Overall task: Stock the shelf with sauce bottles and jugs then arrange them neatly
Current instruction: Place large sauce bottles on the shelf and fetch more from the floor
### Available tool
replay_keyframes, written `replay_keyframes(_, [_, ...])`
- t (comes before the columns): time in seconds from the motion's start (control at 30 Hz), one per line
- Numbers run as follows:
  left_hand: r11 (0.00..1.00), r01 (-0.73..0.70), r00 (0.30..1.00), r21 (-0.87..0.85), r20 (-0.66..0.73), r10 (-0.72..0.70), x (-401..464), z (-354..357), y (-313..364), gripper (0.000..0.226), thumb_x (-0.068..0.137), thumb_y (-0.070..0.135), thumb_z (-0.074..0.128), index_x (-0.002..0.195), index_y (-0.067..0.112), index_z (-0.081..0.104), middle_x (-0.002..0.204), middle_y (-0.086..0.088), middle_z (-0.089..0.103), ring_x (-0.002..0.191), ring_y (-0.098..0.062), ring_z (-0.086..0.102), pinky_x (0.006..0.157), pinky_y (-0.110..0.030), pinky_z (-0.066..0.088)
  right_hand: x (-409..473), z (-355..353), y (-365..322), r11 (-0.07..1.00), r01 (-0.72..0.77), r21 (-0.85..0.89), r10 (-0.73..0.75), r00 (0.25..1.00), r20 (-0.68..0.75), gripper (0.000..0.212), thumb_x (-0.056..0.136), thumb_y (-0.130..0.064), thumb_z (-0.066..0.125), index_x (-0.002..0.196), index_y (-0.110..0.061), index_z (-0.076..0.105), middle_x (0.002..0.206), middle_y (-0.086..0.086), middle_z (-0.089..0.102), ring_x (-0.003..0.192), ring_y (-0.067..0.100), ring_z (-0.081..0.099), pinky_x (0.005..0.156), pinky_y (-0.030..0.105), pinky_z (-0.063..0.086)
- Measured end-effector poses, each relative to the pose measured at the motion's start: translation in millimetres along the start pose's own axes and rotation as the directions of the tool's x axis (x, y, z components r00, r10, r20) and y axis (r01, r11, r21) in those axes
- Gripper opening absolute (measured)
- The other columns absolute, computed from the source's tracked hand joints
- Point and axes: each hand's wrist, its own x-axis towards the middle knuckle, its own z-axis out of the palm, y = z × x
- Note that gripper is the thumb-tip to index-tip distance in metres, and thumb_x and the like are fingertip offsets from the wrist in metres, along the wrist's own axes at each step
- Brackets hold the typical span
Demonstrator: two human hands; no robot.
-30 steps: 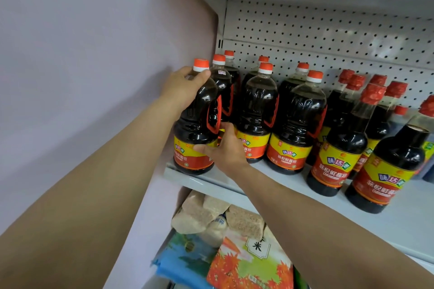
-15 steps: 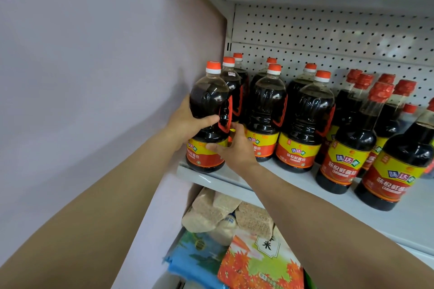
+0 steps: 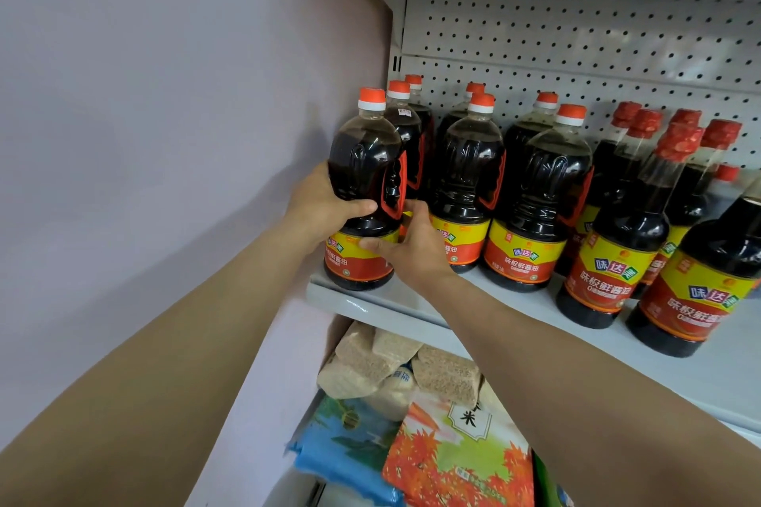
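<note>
1. Head view: the shelf point(image 3: 372, 311) already carries rows of jugs and bottles point(image 3: 609, 259), so stocking looks nearly finished
2. The front-left jug point(image 3: 362, 193) stands at the shelf's left end, label forward
3. My left hand point(image 3: 321, 204) has slid down from the neck, its fingers now wrapped round the jug's belly
4. My right hand point(image 3: 412, 247) still pinches its label edge, squaring it

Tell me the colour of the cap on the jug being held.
Orange, with a white ring beneath, on the jug; head view.
</note>
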Motion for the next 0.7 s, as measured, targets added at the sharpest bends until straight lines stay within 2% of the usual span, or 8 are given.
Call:
replay_keyframes(0.13, [1.000,0.003,1.000,-0.014,0.004,-0.003,10,7,3,0.067,0.070,0.023,0.089,0.128,0.028,0.057,0.116,0.008,0.065,0.106,-0.017,0.061,0.093,-0.047,0.054,11,-1,5,1.000,-0.013,-0.006,0.013,1.000,-0.022,0.081,0.071,-0.033,0.091,0.134,-0.019,0.041,0.124,0.002,0.068,0.114,0.025,0.064,0.096,0.044,0.053])
replay_keyframes(0.3, [0.999,0.048,0.998,-0.014,0.038,-0.047,20,5,1,0.077,0.066,0.031,0.092,0.133,0.029,0.053,0.128,0.006,0.062,0.112,-0.019,0.059,0.096,-0.049,0.053,16,-2,9,1.000,-0.009,-0.013,0.008,1.000,-0.015,0.082,0.072,-0.036,0.090,0.135,-0.022,0.040,0.125,0.001,0.067,0.115,0.025,0.064,0.097,0.044,0.053])
replay_keyframes(0.47, [1.000,0.009,1.000,0.003,0.003,-0.009,5,8,4,0.073,0.071,0.029,0.088,0.134,0.025,0.052,0.126,0.004,0.063,0.101,-0.014,0.056,0.092,-0.044,0.055,7,-8,5,0.999,-0.026,-0.032,0.026,1.000,0.005,0.081,0.073,-0.037,0.089,0.136,-0.020,0.040,0.124,0.002,0.067,0.114,0.025,0.063,0.097,0.045,0.053])
replay_keyframes(0.6, [0.997,-0.005,1.000,0.072,0.006,0.004,-5,4,8,0.072,0.074,0.032,0.086,0.136,0.023,0.052,0.128,0.002,0.063,0.114,-0.020,0.059,0.085,-0.033,0.050,-2,-12,0,0.996,-0.015,-0.085,0.016,1.000,0.013,0.084,0.071,-0.039,0.090,0.135,-0.017,0.041,0.123,0.004,0.068,0.113,0.026,0.064,0.096,0.044,0.053])
replay_keyframes(0.7, [0.996,-0.008,1.000,0.087,0.013,0.007,-9,0,10,0.069,0.076,0.029,0.086,0.135,0.023,0.052,0.130,0.001,0.062,0.119,-0.023,0.058,0.087,-0.032,0.048,-8,-12,-3,0.997,-0.012,-0.081,0.014,1.000,0.014,0.083,0.072,-0.038,0.089,0.135,-0.015,0.041,0.123,0.005,0.067,0.112,0.027,0.064,0.095,0.042,0.052])
